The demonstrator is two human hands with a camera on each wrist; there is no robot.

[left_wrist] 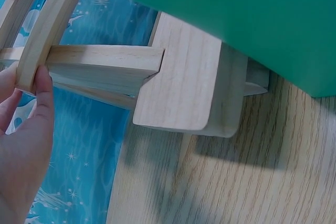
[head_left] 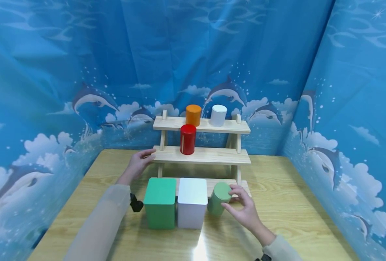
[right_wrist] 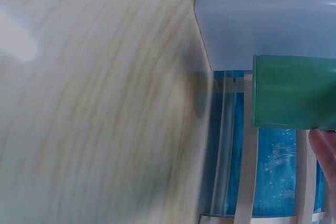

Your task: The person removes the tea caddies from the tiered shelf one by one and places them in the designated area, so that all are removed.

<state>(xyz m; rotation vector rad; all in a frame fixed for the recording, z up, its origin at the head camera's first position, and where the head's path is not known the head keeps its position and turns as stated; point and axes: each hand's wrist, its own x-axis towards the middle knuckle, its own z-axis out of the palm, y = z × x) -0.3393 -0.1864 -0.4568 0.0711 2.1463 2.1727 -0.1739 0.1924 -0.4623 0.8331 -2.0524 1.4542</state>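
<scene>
My left hand [head_left: 139,165] pinches the left end of the middle shelf of a wooden three-step rack [head_left: 212,155]; the left wrist view shows thumb and fingers on the board's end [left_wrist: 44,35]. My right hand [head_left: 245,210] grips a light green cylinder [head_left: 217,201] near its top, thumb in front and fingers behind. In the right wrist view the green cylinder [right_wrist: 294,93] appears off the table, beside the white block. A red cylinder [head_left: 188,140] stands on the middle shelf. On the top shelf stand an orange cylinder [head_left: 193,116] and a white cylinder [head_left: 218,116].
A green block [head_left: 161,204] and a white block [head_left: 191,206] stand side by side before the rack, hiding part of its bottom shelf. Wood-grain table [head_left: 271,195] surrounds them. Blue dolphin-print curtains [head_left: 343,127] hang behind and at both sides.
</scene>
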